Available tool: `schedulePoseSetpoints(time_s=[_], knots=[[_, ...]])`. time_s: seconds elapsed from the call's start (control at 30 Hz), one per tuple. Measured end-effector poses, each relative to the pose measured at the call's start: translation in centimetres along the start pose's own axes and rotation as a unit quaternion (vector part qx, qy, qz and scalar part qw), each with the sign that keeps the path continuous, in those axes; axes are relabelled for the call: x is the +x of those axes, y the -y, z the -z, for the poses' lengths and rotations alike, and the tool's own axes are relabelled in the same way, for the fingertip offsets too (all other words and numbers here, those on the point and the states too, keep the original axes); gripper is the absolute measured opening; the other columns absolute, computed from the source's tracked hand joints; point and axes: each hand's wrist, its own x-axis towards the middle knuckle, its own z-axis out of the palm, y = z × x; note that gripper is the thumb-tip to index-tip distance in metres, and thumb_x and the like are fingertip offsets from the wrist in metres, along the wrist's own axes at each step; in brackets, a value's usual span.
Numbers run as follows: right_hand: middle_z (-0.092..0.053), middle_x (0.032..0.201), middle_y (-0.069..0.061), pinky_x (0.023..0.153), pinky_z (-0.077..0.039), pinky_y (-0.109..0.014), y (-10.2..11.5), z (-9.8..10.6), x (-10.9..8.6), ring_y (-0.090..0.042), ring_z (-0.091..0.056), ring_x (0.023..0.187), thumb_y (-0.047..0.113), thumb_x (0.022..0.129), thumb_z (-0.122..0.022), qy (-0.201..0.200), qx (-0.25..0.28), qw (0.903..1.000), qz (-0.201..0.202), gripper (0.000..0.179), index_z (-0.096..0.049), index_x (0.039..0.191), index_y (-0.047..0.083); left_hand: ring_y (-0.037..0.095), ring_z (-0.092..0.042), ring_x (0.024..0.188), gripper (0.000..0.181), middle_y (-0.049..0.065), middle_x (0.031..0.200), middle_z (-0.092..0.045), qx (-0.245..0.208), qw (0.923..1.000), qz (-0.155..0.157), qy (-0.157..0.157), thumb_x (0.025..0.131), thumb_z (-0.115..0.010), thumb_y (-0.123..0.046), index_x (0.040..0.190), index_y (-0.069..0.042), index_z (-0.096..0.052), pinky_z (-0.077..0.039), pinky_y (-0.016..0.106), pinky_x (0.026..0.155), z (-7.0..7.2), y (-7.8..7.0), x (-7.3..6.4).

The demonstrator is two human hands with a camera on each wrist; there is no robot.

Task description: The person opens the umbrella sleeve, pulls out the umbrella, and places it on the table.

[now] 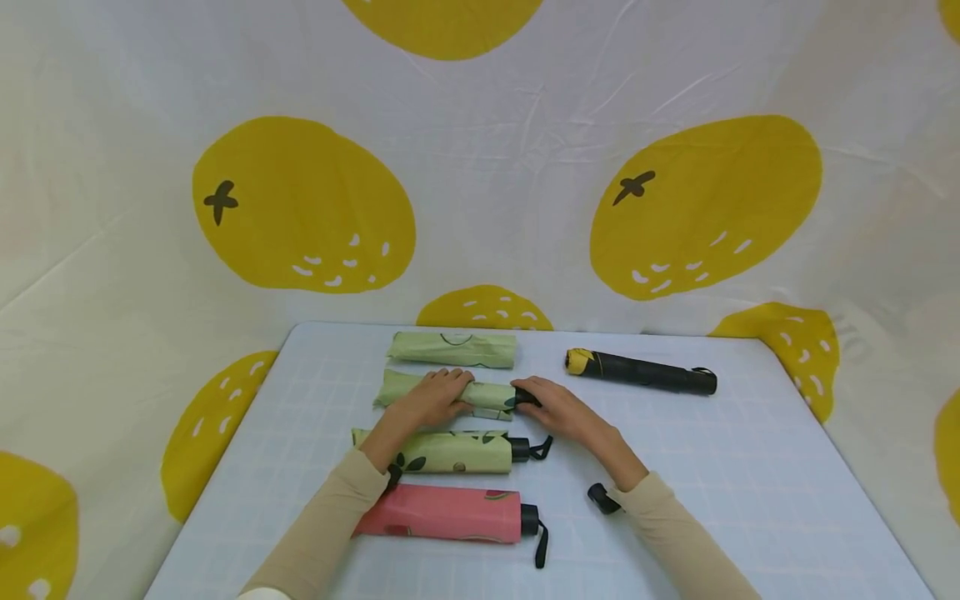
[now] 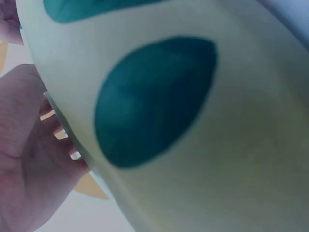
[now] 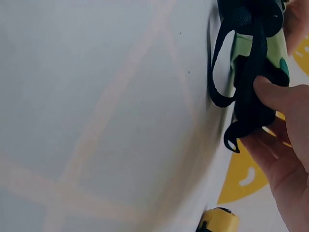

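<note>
Four folded umbrellas lie in a column. My left hand [image 1: 433,400] lies over the body of the second from the back, a pale green umbrella [image 1: 495,397], its fingers curled round it. On that umbrella's black handle [image 3: 253,108], my right hand [image 1: 562,408] has a grip, thumb on top and fingers beneath. Just nearer is another green umbrella [image 1: 465,454] with dark leaves, under my left wrist. A leaf-printed green surface [image 2: 154,101] fills much of the left wrist view and hides part of the left hand.
Behind my hands lies a plain green umbrella [image 1: 453,349]. A pink umbrella [image 1: 450,512] with a black strap is nearest the front. To the back right lies a black umbrella [image 1: 645,372] with a yellow end. A fruit-printed cloth [image 1: 495,208] hangs behind the table [image 1: 750,467].
</note>
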Motion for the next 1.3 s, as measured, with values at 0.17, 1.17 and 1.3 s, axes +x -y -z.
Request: schedulePoseSetpoints(time_s=[0.17, 1.17, 1.3], knots=[[-0.068, 0.123, -0.014, 0.095, -0.054, -0.045, 0.5, 0.5, -0.2, -0.029, -0.065, 0.113, 0.008, 0.095, -0.073, -0.026, -0.034, 0.9987, 0.028, 0.042, -0.062, 0.135, -0.002, 0.036, -0.055, 0.124, 0.059, 0.014, 0.136, -0.059, -0.002, 0.9999, 0.011, -0.005, 0.096, -0.074, -0.037, 0.142, -0.008, -0.053, -0.041, 0.055, 0.106, -0.1, -0.2, 0.2], [-0.071, 0.121, -0.009, 0.092, -0.056, -0.042, 1.1, 2.9, -1.0, -0.025, -0.066, 0.113, 0.008, 0.089, -0.080, -0.082, -0.044, 0.9946, 0.045, 0.039, -0.070, 0.127, 0.005, 0.033, -0.060, 0.109, 0.048, 0.012, 0.116, -0.063, 0.005, 0.9994, -0.013, -0.030, 0.093, -0.078, -0.034, 0.124, -0.007, -0.053, -0.046, 0.052, 0.095, 0.0, -0.9, 0.3], [-0.072, 0.119, -0.010, 0.090, -0.057, -0.043, 1.1, 2.9, -1.2, -0.026, -0.067, 0.111, 0.007, 0.088, -0.081, -0.096, -0.049, 0.9923, 0.061, 0.040, -0.070, 0.126, 0.004, 0.032, -0.061, 0.107, 0.047, 0.011, 0.114, -0.063, 0.009, 0.9994, -0.016, -0.030, 0.093, -0.078, -0.035, 0.122, -0.008, -0.053, -0.046, 0.051, 0.093, 0.0, -0.8, 0.3]])
